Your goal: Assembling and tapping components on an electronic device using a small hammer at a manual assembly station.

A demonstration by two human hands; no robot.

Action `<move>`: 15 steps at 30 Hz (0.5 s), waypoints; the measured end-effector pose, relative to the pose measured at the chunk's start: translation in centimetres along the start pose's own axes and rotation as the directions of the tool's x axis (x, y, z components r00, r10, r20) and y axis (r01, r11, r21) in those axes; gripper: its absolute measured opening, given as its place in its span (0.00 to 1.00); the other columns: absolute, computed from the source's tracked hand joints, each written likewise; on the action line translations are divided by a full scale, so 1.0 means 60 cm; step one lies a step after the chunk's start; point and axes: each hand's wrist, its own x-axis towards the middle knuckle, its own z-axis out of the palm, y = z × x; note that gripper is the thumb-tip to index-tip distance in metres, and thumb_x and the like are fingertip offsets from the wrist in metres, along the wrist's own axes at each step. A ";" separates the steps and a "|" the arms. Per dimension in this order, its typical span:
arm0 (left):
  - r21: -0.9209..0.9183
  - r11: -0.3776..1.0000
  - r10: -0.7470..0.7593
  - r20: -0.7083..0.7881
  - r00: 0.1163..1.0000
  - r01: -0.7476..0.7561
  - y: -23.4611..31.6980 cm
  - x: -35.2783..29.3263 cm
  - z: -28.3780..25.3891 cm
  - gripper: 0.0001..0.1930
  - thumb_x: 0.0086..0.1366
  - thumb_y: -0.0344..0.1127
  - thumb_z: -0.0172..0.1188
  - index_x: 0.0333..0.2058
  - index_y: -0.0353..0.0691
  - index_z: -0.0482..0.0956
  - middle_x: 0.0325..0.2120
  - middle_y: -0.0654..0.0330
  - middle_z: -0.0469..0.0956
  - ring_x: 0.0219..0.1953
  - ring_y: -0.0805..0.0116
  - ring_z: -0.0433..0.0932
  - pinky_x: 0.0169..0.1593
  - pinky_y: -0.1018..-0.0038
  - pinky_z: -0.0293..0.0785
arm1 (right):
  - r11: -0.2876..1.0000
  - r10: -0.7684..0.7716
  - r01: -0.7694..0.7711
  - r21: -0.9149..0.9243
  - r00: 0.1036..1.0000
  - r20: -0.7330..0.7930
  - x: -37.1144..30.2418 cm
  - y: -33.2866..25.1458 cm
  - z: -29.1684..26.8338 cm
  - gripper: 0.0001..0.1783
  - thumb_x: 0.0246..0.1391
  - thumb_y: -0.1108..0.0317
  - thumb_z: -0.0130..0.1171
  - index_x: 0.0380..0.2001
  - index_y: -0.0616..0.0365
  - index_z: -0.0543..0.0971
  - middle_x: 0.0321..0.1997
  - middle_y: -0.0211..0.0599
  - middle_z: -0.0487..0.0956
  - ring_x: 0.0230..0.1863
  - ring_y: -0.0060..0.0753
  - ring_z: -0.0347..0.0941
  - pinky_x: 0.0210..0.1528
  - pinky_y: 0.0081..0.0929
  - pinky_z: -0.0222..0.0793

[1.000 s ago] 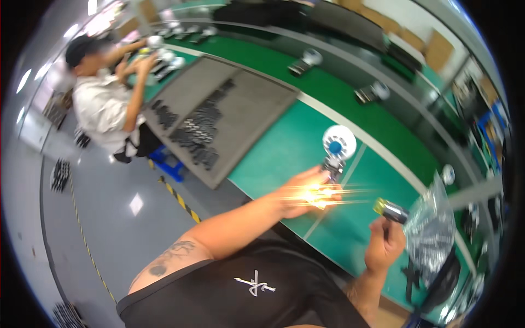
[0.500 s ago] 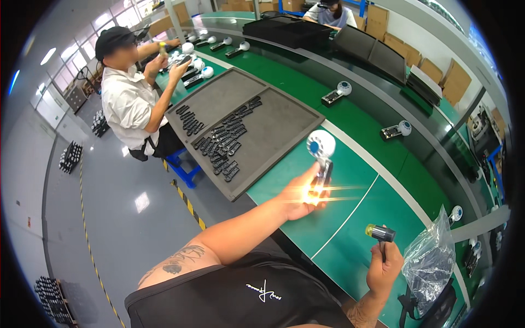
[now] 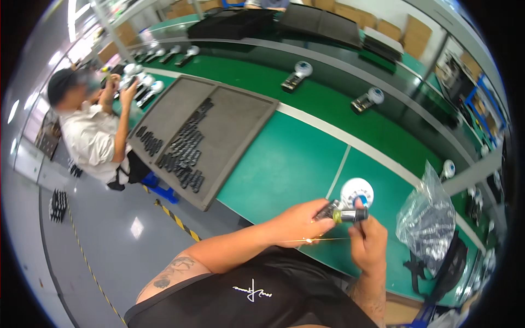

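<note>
My left hand (image 3: 299,221) is closed around the dark handle of a handheld device with a round white head (image 3: 356,188), which has a blue centre. My right hand (image 3: 369,246) grips a small mallet (image 3: 353,215) with a yellow-green face and a black face. The mallet's yellow-green end is right at the device's handle, by my left fingers; whether they touch I cannot tell. Part of the handle is hidden by my left hand. Both hands are over the green table (image 3: 262,164).
A dark grey tray (image 3: 235,139) carries several black parts (image 3: 186,150). Similar devices (image 3: 367,100) lie on the green conveyor (image 3: 328,104) beyond. To the right sits a clear plastic bag (image 3: 426,213) beside a black strap (image 3: 454,268). At the left, a person in a white shirt (image 3: 90,136) works.
My hands have come together: the left brought the device right and nearer, and the right raised the mallet to it. The view has shifted to the right.
</note>
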 end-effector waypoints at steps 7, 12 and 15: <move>-0.249 0.941 0.196 -0.155 0.968 -0.230 -0.049 0.014 -0.029 0.42 0.63 0.22 0.60 0.74 0.40 0.51 0.51 0.49 0.75 0.42 0.65 0.79 0.43 0.73 0.77 | 0.918 -0.073 0.220 0.330 0.912 -0.403 0.023 -0.024 0.013 0.11 0.59 0.68 0.65 0.43 0.59 0.81 0.27 0.30 0.76 0.25 0.29 0.66 0.30 0.26 0.63; -0.372 0.899 0.157 -0.222 0.962 -0.232 -0.031 0.015 -0.022 0.51 0.56 0.18 0.60 0.77 0.43 0.46 0.55 0.48 0.72 0.47 0.61 0.78 0.47 0.71 0.77 | 0.996 -0.087 0.088 0.011 0.991 -0.101 0.004 -0.002 0.023 0.13 0.55 0.64 0.71 0.40 0.57 0.82 0.28 0.32 0.77 0.25 0.33 0.70 0.29 0.30 0.66; -0.381 0.891 0.177 -0.210 0.962 -0.247 -0.033 0.023 -0.021 0.52 0.55 0.17 0.60 0.77 0.45 0.45 0.56 0.48 0.72 0.47 0.61 0.77 0.47 0.70 0.77 | 0.978 -0.114 0.093 -0.187 0.988 -0.108 0.026 -0.029 0.019 0.18 0.54 0.70 0.70 0.49 0.56 0.84 0.30 0.33 0.78 0.25 0.35 0.70 0.28 0.33 0.68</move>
